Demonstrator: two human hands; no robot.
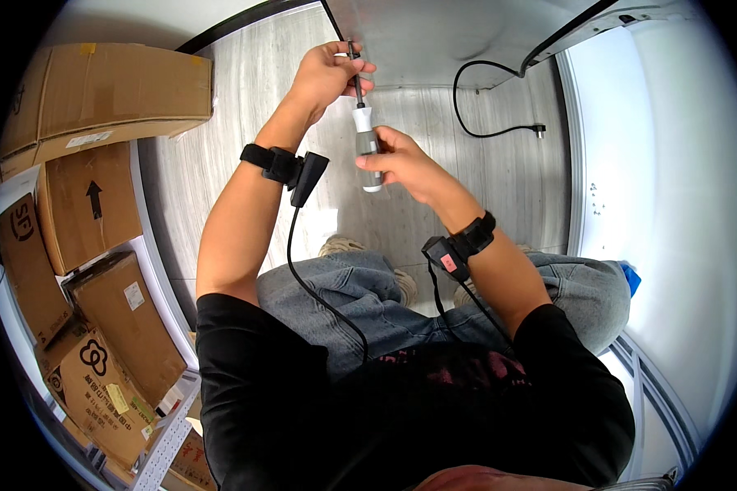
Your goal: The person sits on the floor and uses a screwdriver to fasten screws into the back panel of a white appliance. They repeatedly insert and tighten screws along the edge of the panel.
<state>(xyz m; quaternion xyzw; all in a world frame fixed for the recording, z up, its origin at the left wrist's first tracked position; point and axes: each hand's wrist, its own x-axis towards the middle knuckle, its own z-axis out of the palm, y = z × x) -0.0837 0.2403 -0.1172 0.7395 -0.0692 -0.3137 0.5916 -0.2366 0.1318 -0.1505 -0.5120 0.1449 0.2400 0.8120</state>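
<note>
A screwdriver [367, 147] with a grey and white handle points away from me, its metal shaft toward a large grey metal panel [434, 41]. My right hand [408, 168] is closed round the handle, thumb on top. Farther up, my left hand [329, 75] has its fingers closed about the shaft near the tip, by the panel's left edge. Whether the tip sits in a screw is too small to tell. Both wrists carry black strapped devices with cables.
Cardboard boxes [127, 90] are stacked on a shelf at the left. A black power cord [467, 123] with a plug runs from the panel onto the wood-look floor [499, 180]. A white wall surface [671, 164] stands at the right. My knees are bent below my arms.
</note>
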